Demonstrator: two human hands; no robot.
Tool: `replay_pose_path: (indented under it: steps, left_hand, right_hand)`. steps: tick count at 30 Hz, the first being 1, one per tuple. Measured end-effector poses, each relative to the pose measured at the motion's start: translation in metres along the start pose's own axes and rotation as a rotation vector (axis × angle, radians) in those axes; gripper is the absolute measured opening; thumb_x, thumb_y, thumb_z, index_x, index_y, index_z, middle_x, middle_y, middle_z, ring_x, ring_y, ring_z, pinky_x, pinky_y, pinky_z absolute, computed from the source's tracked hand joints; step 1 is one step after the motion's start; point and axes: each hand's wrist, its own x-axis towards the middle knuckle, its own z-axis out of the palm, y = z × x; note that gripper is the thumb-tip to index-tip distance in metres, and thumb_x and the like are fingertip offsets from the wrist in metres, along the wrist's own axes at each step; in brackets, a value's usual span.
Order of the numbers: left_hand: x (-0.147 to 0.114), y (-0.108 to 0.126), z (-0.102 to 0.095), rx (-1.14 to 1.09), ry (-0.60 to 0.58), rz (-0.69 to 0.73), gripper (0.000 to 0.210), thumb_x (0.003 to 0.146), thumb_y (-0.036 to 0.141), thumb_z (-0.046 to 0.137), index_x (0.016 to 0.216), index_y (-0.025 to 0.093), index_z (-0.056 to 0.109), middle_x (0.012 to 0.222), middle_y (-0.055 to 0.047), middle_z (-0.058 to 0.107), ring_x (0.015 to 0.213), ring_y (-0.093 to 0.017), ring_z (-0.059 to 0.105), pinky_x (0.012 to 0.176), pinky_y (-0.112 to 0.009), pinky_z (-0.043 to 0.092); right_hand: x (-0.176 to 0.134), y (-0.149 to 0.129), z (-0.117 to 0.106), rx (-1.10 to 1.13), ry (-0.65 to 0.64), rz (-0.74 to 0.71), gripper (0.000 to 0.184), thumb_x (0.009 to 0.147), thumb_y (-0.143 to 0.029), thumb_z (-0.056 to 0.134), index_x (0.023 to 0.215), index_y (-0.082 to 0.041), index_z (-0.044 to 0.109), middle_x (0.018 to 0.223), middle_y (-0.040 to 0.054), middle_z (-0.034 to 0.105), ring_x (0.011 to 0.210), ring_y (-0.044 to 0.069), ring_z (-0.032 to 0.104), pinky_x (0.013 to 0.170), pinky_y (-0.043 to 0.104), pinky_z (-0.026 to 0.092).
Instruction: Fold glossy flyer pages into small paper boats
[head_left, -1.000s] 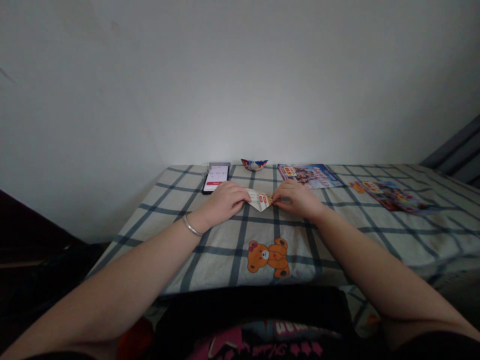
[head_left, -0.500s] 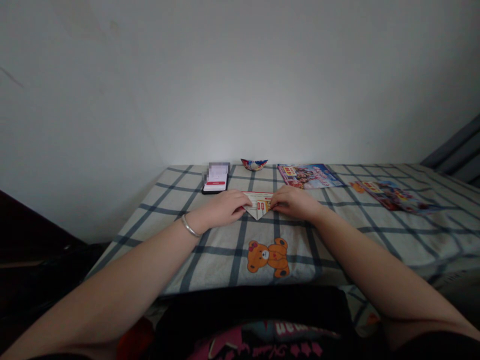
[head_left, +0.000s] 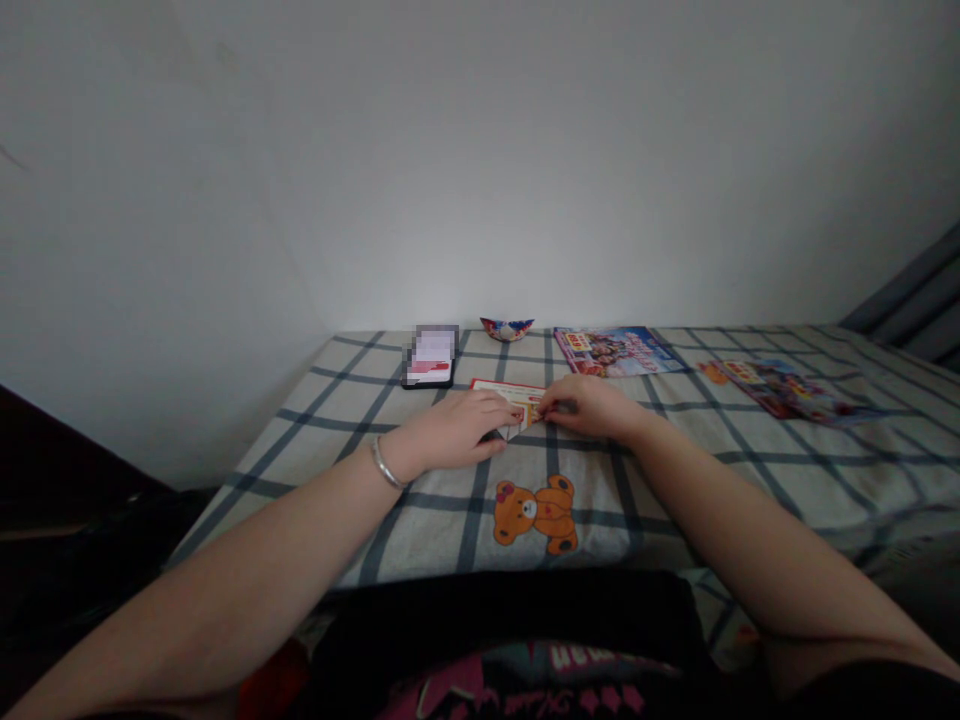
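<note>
A folded sheet of printed paper [head_left: 510,388], white with red edging and yellow print, lies on the checked cloth between my hands. My left hand [head_left: 461,428] rests over its left side, fingers stretched out flat across the paper and the thumb apart, nearer to me. At the paper's right edge, my right hand [head_left: 589,405] pinches it between thumb and curled fingers. The point of the fold faces me. Part of the paper is hidden under the left fingers.
A phone [head_left: 430,357] with a lit screen lies at the back left. Beside it, near the wall, stands a folded paper boat shape [head_left: 507,329]. Two colourful printed leaflets lie to the right, one farther back [head_left: 619,352] and one nearer [head_left: 795,390].
My left hand has slid right and a little toward me, from pinching the paper's left edge to lying across it. My right hand has stayed at the right edge.
</note>
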Motion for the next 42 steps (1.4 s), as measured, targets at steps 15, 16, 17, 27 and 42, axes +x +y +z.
replay_pose_path:
  steps: [15, 16, 17, 27, 42]
  left_hand:
    - [0.005, 0.005, 0.001, -0.027, 0.009, 0.006, 0.034, 0.091, 0.027, 0.06, 0.125, 0.024, 0.06, 0.129, -0.006, 0.061, 0.123, -0.023, 0.053, 0.11, -0.042, 0.039]
    - [0.005, 0.005, 0.002, -0.021, 0.008, 0.002, 0.034, 0.091, 0.026, 0.059, 0.125, 0.024, 0.06, 0.13, -0.006, 0.061, 0.124, -0.023, 0.053, 0.11, -0.042, 0.039]
    - [0.005, 0.005, 0.002, -0.014, 0.009, -0.001, 0.034, 0.091, 0.026, 0.059, 0.125, 0.023, 0.06, 0.132, -0.006, 0.06, 0.124, -0.023, 0.052, 0.11, -0.042, 0.039]
    - [0.005, 0.001, 0.004, -0.077, 0.028, 0.044, 0.038, 0.091, 0.027, 0.058, 0.129, 0.021, 0.058, 0.135, -0.01, 0.058, 0.127, -0.024, 0.051, 0.11, -0.042, 0.04]
    - [0.007, 0.006, 0.004, -0.008, -0.031, -0.033, 0.039, 0.092, 0.033, 0.058, 0.13, 0.022, 0.056, 0.137, -0.009, 0.055, 0.126, -0.024, 0.05, 0.109, -0.04, 0.039]
  right_hand:
    - [0.005, 0.0, 0.008, -0.147, 0.105, 0.079, 0.007, 0.084, -0.02, 0.069, 0.088, -0.02, 0.074, 0.082, 0.004, 0.073, 0.082, 0.021, 0.061, 0.077, 0.033, 0.045]
    - [0.005, -0.001, 0.009, -0.156, 0.109, 0.085, 0.006, 0.083, -0.02, 0.069, 0.088, -0.02, 0.074, 0.082, 0.0042, 0.073, 0.082, 0.021, 0.061, 0.077, 0.032, 0.044]
    - [0.005, -0.002, 0.009, -0.159, 0.114, 0.091, 0.006, 0.083, -0.019, 0.07, 0.087, -0.02, 0.074, 0.081, 0.0044, 0.073, 0.081, 0.021, 0.061, 0.076, 0.032, 0.044]
    - [0.008, -0.007, 0.013, -0.1, 0.093, 0.016, 0.005, 0.084, -0.02, 0.07, 0.088, -0.02, 0.073, 0.085, 0.0047, 0.073, 0.085, 0.02, 0.06, 0.08, 0.032, 0.042]
    - [0.001, -0.005, 0.0, -0.083, 0.065, -0.152, 0.015, 0.083, -0.014, 0.064, 0.088, -0.023, 0.075, 0.089, 0.0041, 0.072, 0.085, 0.019, 0.061, 0.079, 0.032, 0.045]
